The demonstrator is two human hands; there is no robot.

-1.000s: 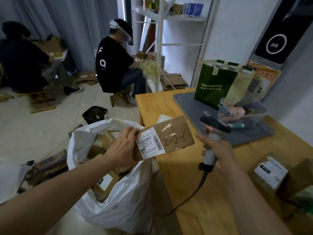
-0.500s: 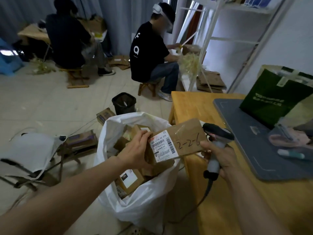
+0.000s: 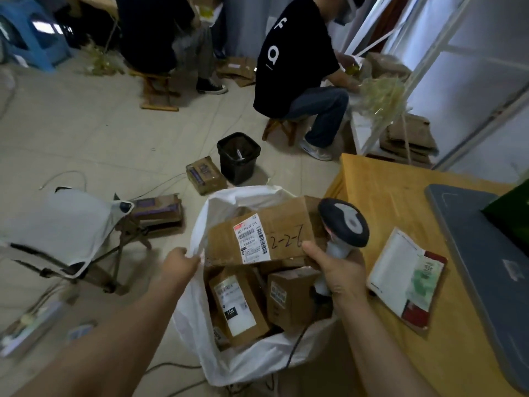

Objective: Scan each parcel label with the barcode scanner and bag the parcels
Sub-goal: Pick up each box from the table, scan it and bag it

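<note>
A brown parcel marked "2-2-6", with a white barcode label, lies across the mouth of the white bag. Several other labelled parcels, among them a tall box and a smaller box, fill the bag below it. My left hand pinches the bag's near-left rim. My right hand grips the handle of the barcode scanner, and its thumb touches the parcel's lower right corner. The scanner's cable drops down past the bag.
The wooden table on the right carries a flat packet, a grey mat and a green bag. On the floor are a black bin, loose parcels, a folding chair and a power strip. Two people sit beyond.
My view tipped down onto the bag. The 2-2-6 parcel went down onto the bag's mouth. My left hand let go of it and took the bag's rim; my right thumb now touches the parcel.
</note>
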